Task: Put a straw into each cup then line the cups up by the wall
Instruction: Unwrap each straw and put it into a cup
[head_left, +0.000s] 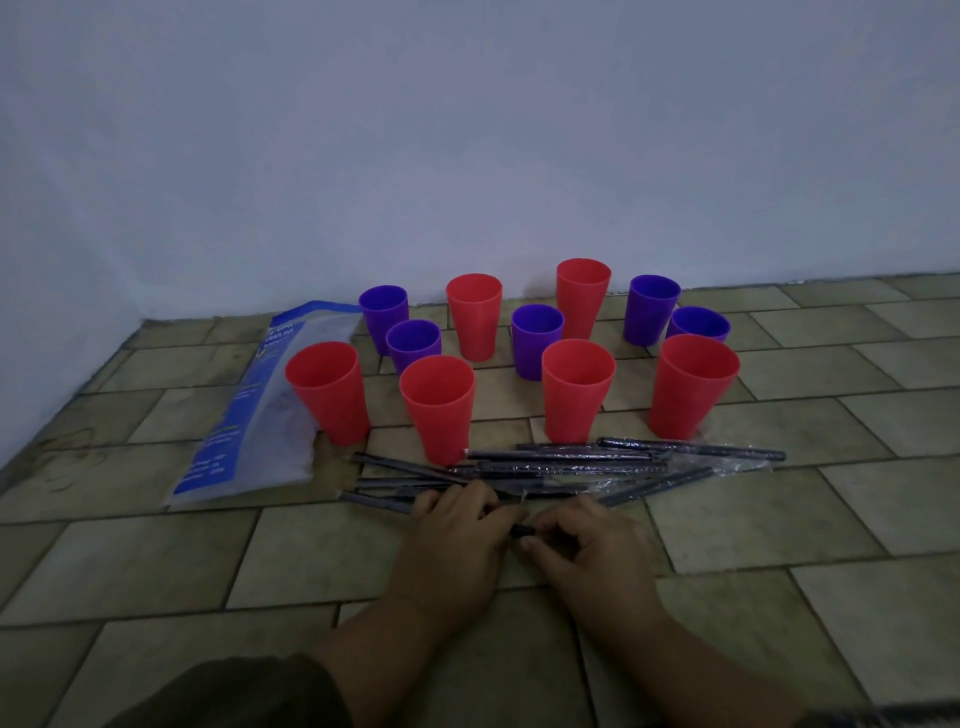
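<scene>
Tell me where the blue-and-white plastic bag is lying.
In the head view the blue-and-white plastic bag lies flat on the tiled floor at the left, right beside the leftmost red cup and left of the pile of straws.

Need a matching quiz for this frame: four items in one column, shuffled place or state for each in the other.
Column one
1. plastic bag
2. pile of straws
3. left hand and right hand
4. rightmost red cup

Column two
A. upright, no straw sticking out
B. flat on the floor, far left
C. pinching one straw together
D. scattered flat, some in clear wrap

Pairs: 1-B, 2-D, 3-C, 4-A
</scene>
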